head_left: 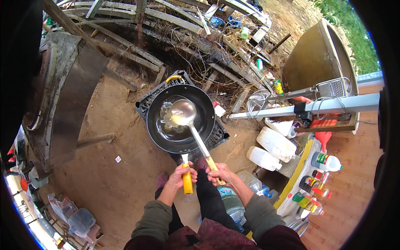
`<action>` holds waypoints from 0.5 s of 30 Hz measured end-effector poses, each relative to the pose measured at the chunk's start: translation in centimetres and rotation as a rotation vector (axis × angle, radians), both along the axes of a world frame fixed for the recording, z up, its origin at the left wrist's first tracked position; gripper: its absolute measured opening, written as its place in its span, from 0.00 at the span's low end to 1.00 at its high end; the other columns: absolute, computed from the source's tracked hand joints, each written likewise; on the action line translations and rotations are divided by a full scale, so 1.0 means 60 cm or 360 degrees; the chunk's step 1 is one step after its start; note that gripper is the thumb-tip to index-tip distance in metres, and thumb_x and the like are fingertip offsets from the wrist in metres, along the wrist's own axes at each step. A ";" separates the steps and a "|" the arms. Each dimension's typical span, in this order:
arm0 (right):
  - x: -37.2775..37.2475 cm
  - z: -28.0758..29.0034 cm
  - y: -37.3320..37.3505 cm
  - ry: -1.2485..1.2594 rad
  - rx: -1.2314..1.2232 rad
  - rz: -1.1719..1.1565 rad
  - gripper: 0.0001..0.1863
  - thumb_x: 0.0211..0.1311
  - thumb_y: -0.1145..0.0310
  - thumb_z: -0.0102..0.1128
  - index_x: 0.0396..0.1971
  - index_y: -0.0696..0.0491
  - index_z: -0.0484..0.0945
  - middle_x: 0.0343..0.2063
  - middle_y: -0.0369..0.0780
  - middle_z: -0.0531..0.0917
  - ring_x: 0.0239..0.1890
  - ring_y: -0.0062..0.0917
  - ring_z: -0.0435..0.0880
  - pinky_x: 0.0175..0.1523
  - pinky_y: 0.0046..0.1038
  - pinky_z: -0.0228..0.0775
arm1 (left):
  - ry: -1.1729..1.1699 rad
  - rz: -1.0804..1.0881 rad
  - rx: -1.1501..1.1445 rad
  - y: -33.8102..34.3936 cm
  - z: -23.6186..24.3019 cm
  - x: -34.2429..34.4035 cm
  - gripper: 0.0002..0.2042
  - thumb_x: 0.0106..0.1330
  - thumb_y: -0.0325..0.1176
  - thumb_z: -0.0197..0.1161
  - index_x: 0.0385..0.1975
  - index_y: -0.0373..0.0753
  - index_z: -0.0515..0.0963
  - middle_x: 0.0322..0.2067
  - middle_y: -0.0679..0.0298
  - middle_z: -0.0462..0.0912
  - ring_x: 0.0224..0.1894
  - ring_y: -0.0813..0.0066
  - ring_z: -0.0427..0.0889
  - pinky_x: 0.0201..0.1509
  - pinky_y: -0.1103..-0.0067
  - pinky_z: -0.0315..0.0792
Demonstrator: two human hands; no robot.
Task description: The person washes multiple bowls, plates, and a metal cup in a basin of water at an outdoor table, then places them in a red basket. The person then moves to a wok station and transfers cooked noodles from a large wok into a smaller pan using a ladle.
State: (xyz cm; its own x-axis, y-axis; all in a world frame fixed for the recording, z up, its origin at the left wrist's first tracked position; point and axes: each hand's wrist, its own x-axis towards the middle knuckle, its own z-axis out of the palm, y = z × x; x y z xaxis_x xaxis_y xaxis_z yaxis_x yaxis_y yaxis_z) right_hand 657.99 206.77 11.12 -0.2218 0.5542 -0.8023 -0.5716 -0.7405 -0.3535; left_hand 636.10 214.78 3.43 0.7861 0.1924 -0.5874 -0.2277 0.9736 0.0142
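A black wok [200, 125] rests on a dark crate-like stand [218, 135] in the middle of the view, with some clear liquid and something yellowish inside. Its yellow handle points toward me, and my left hand [179, 176] is wrapped round it. In my right hand [223, 174] is the pale yellow handle of a long metal ladle [199, 139]. The round bowl of the ladle is over the inside of the wok, left of its centre. Whether that bowl touches the wok's bottom, I cannot tell.
White plastic jugs [275, 143] lie right of the wok. Several bottles [316, 186] line a ledge farther right. Large water bottles [231, 204] stand beside my right leg. Behind the wok are piled wooden frames [175, 21]; a big brown vat [310, 54] stands far right.
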 end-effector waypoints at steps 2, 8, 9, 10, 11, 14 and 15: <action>0.033 0.043 -0.024 -0.0019 0.0038 -0.0100 0.11 0.57 0.76 0.58 0.40 0.59 0.70 0.22 0.43 0.77 0.12 0.17 0.70 0.16 0.19 0.65 | -0.0100 0.0179 -0.0051 -0.024 0.013 0.035 0.18 0.59 0.34 0.63 0.47 0.39 0.67 0.32 0.51 0.80 0.28 0.60 0.82 0.32 0.66 0.79; 0.114 0.120 -0.075 0.0030 0.0055 -0.0440 0.13 0.58 0.77 0.55 0.43 0.61 0.70 0.20 0.41 0.75 0.10 0.11 0.62 0.13 0.15 0.55 | -0.0327 0.0492 -0.0290 -0.015 0.047 0.095 0.02 0.69 0.31 0.52 0.36 0.43 0.71 0.17 0.70 0.62 0.14 0.81 0.64 0.16 0.80 0.63; 0.119 0.126 -0.084 0.0057 0.0076 -0.0509 0.13 0.58 0.77 0.56 0.43 0.61 0.70 0.19 0.40 0.74 0.10 0.11 0.61 0.13 0.15 0.55 | -0.0337 0.0485 -0.0275 -0.009 0.055 0.094 0.02 0.69 0.31 0.52 0.36 0.43 0.71 0.17 0.70 0.62 0.14 0.82 0.63 0.15 0.80 0.63; 0.124 0.130 -0.091 0.0106 0.0116 -0.0581 0.13 0.58 0.77 0.56 0.44 0.61 0.70 0.19 0.40 0.73 0.10 0.11 0.61 0.13 0.15 0.55 | -0.0342 0.0484 -0.0272 -0.001 0.062 0.089 0.02 0.69 0.31 0.52 0.36 0.43 0.70 0.17 0.70 0.63 0.13 0.82 0.63 0.15 0.81 0.63; 0.126 0.132 -0.098 0.0095 0.0109 -0.0631 0.13 0.59 0.75 0.57 0.43 0.62 0.69 0.19 0.40 0.73 0.10 0.11 0.60 0.13 0.15 0.54 | -0.0371 0.0483 -0.0272 0.007 0.069 0.084 0.02 0.69 0.31 0.52 0.35 0.43 0.70 0.17 0.70 0.63 0.13 0.82 0.63 0.15 0.81 0.63; 0.125 0.146 -0.118 0.0028 0.0046 -0.0712 0.14 0.60 0.72 0.58 0.43 0.62 0.69 0.19 0.39 0.73 0.09 0.11 0.59 0.12 0.15 0.52 | -0.0241 0.0368 -0.0202 0.028 0.090 0.060 0.02 0.69 0.30 0.52 0.34 0.43 0.69 0.17 0.70 0.62 0.13 0.84 0.62 0.14 0.82 0.62; 0.125 0.152 -0.123 -0.0014 0.0007 -0.0712 0.13 0.60 0.72 0.57 0.43 0.62 0.70 0.19 0.39 0.73 0.09 0.12 0.59 0.12 0.15 0.52 | -0.0220 0.0329 -0.0170 0.033 0.097 0.053 0.01 0.68 0.30 0.52 0.34 0.43 0.69 0.17 0.70 0.62 0.13 0.84 0.62 0.14 0.83 0.62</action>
State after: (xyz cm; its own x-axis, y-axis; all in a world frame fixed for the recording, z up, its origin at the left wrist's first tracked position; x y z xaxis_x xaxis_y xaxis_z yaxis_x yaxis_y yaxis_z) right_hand 665.48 199.39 20.25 0.0476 0.5976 -0.8004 -0.8322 -0.4194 -0.3627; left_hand 639.29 216.77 9.27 0.8109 0.2997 -0.5027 -0.4142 0.9007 -0.1311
